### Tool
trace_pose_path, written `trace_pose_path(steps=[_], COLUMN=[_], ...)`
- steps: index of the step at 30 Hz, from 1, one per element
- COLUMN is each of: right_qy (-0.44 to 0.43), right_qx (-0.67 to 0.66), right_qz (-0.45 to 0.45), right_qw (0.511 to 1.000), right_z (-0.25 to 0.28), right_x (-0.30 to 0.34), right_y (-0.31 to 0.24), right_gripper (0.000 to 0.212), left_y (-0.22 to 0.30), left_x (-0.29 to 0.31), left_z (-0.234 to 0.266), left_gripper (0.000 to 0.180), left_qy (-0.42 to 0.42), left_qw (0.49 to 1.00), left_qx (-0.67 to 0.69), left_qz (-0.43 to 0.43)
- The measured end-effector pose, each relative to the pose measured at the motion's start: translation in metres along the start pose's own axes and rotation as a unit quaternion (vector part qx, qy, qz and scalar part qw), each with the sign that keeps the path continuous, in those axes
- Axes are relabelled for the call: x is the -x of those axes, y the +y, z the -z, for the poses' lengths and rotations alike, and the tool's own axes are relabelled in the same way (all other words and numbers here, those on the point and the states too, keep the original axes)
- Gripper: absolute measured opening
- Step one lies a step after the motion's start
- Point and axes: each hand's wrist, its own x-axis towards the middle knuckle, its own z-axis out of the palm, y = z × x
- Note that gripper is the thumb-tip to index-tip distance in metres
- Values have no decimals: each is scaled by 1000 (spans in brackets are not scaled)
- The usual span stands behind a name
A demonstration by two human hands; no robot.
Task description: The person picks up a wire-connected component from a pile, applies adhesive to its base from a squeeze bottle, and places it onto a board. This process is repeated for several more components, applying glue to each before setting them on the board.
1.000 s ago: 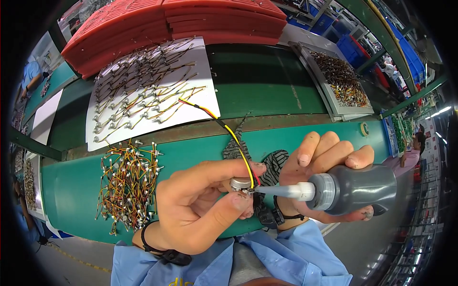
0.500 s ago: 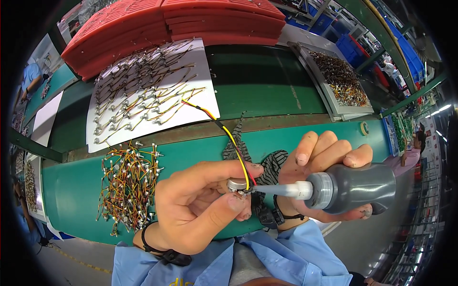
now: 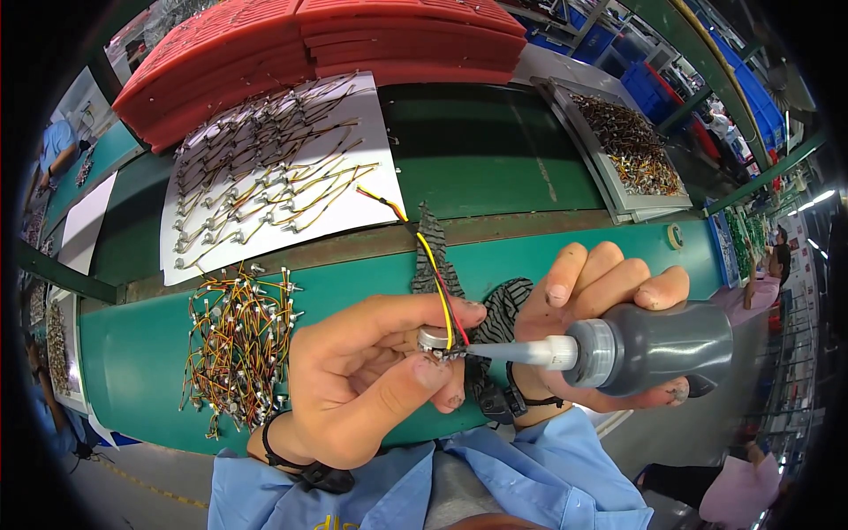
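Between thumb and fingers, my left hand (image 3: 340, 389) grips a small round metal potentiometer (image 3: 433, 338). Its red, yellow and black wires (image 3: 427, 252) rise from the terminals and lean away toward the white sheet. My right hand (image 3: 609, 287) is wrapped around a dark squeeze bottle (image 3: 676, 346) lying on its side, fingertips curled over the top. The bottle's narrow pale nozzle (image 3: 512, 352) points left, its tip at the terminals where the wires join. Whether liquid is coming out is too small to tell. Behind my hands lies a black-and-grey striped cloth (image 3: 505, 305).
A pile of wired potentiometers (image 3: 238, 344) sits left on the green bench. Beyond it, a white sheet (image 3: 375, 132) carries rows of them. Red trays (image 3: 406, 49) are stacked behind, a filled tray (image 3: 609, 190) stands right, and a tape roll (image 3: 675, 236) lies nearby.
The wires' free end has swung slightly right, and the potentiometer has tilted a little in my left hand. The bottle stays almost still. A person in pink has appeared at the lower right.
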Motion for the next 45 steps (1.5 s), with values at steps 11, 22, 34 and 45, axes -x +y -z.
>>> trace_pose_path(steps=[11, 22, 34, 45], right_qy=[-7, 3, -3, 173], right_qx=[-1, -6, -23, -157], right_qz=[2, 10, 4, 44], right_qw=[1000, 1000, 1000, 971], right_z=[1, 0, 1, 1], right_x=[0, 0, 0, -14], right_y=[0, 1, 2, -18], right_gripper=[62, 62, 63, 62], left_y=[4, 3, 1, 3], left_x=[-3, -3, -6, -7], left_z=[-11, 4, 5, 1], left_gripper=[39, 38, 43, 44], left_qy=[66, -41, -54, -8], left_qw=[997, 995, 980, 978], left_qx=[-27, 65, 159, 158], left_qz=[38, 60, 109, 135])
